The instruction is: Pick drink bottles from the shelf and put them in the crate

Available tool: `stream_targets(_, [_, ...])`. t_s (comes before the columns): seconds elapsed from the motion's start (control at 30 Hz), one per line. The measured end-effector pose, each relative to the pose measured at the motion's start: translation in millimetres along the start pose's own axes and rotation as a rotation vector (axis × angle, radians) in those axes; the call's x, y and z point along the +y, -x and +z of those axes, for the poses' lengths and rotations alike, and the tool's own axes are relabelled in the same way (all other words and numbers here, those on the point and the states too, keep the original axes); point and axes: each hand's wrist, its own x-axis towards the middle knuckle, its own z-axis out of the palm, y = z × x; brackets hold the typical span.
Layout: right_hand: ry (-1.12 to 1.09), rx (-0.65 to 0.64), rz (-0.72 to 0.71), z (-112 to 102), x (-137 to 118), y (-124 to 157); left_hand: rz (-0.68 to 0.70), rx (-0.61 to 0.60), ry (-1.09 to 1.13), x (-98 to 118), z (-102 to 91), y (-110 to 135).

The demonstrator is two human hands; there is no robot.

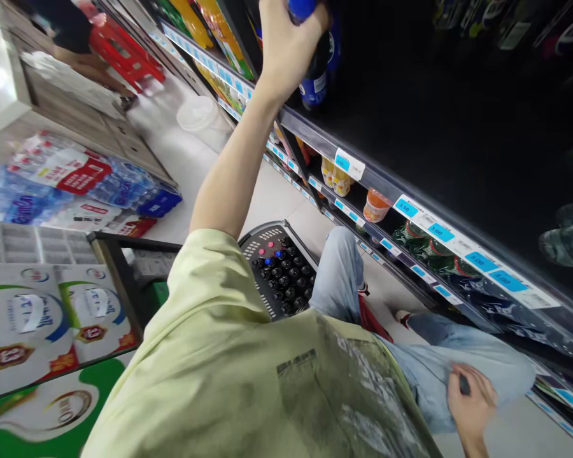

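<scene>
My left hand is raised to a dark store shelf and is closed round the top of a dark bottle with a blue cap; a blue-labelled bottle stands just below it. My right hand rests on my jeans-clad thigh at the bottom right. Its fingers are curled over a small dark thing I cannot make out. A grey crate of black-capped bottles sits on the floor by my knees.
Shelves with blue price tags hold small orange cups and green bottles. Shrink-wrapped water packs and stacked green-and-white cartons stand at left. Another person's legs beside a red stool and a white bucket are farther down the aisle.
</scene>
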Motion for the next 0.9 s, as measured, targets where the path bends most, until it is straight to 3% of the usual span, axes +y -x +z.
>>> stream_targets(0.07, [0.008, -0.004, -0.01, -1.4, 0.2, -1.4, -0.187, 0.359, -0.028, -10.6, 6.9, -1.5])
stream_targets(0.13, [0.005, -0.012, -0.025, -2.5, 0.3, -2.8, -0.28, 0.498, -0.016, -17.4, 10.9, 0.7])
stream_targets(0.27, [-0.004, -0.013, -0.021, -3.3, -3.3, -5.8, -0.271, 0.584, 0.09, -24.5, 10.5, 10.1])
stream_targets(0.47, [0.06, -0.003, -0.005, 2.5, -14.9, -7.3, -0.089, 0.69, 0.162, -22.0, 21.2, 27.7])
stream_targets(0.53, [0.064, 0.001, 0.0, 7.8, -14.9, -4.7, -0.053, 0.692, 0.139, -14.4, 34.7, 33.8])
stream_targets(0.6, [0.058, 0.005, 0.004, 14.8, -12.1, -0.2, -0.002, 0.594, 0.128, -4.9, 49.6, 37.5])
stream_targets(0.7, [0.04, 0.026, 0.03, 26.7, -5.8, 7.2, 0.04, 0.555, 0.113, 11.3, 62.9, 37.8])
stream_targets(0.9, [-0.04, 0.026, 0.16, 39.7, -9.6, 5.6, -0.115, 0.73, 0.236, 54.6, 40.3, 44.1])
